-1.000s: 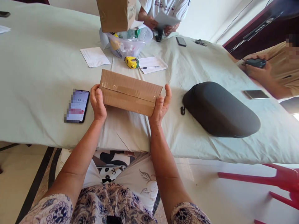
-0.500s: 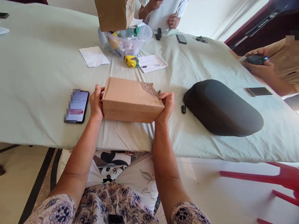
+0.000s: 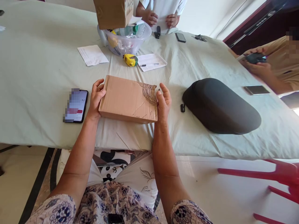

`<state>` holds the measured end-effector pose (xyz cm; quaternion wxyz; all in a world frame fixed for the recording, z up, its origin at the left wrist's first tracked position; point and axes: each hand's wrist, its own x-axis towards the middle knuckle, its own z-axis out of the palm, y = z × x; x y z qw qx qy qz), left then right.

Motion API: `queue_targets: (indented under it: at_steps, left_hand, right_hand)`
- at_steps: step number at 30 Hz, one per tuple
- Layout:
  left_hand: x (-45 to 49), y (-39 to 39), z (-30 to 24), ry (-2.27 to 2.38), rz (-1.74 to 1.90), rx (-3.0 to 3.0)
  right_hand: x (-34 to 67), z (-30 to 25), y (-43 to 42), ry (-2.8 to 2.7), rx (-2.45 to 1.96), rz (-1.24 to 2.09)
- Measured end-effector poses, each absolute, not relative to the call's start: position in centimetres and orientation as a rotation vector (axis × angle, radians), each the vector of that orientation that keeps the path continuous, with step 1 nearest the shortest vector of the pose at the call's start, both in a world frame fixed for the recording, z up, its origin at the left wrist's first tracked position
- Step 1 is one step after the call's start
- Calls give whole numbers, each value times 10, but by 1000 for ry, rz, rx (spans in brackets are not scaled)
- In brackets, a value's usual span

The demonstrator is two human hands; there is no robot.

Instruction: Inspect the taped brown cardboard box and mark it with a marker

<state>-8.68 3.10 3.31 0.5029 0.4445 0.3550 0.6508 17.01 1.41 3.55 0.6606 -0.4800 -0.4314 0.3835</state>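
A brown cardboard box (image 3: 128, 98) is held between both hands over the front part of the table. Its top face is turned toward me, with a torn, scuffed patch near the right end. My left hand (image 3: 95, 98) grips the left end, thumb on the top edge. At the right end my right hand (image 3: 163, 101) presses the side, thumb and fingers raised near the torn corner. A phone (image 3: 77, 106) with a lit screen lies left of my left hand. Right of my right hand are a small black object (image 3: 182, 108) and a dark motorcycle-type seat (image 3: 221, 105).
Toward the back stand a clear plastic basin (image 3: 127, 45) of odds and ends and another cardboard box (image 3: 112, 15). A yellow tape measure (image 3: 130, 60), papers (image 3: 92, 55) and a pen (image 3: 149, 64) lie nearer. Two other people sit around the table; a red chair (image 3: 280, 171) stands right.
The box has tipped so more of its top and less of its front side shows. The fingers of my right hand have lifted and loosened at its corner. Across the table, a person's hands have drawn together.
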Motion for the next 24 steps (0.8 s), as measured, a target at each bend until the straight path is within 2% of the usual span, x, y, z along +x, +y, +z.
queue_targets:
  at_steps: [7, 14, 24]
  left_hand:
    - [-90, 29, 41, 680, 1555, 1331]
    - [-88, 23, 43, 561, 1615, 1225]
    - [-86, 18, 48, 692, 1678, 1177]
  right_hand:
    - [174, 46, 8, -1056, -1055, 835]
    - [170, 48, -1, -1098, -1015, 731]
    - [166, 55, -5, -1226, -1136, 646]
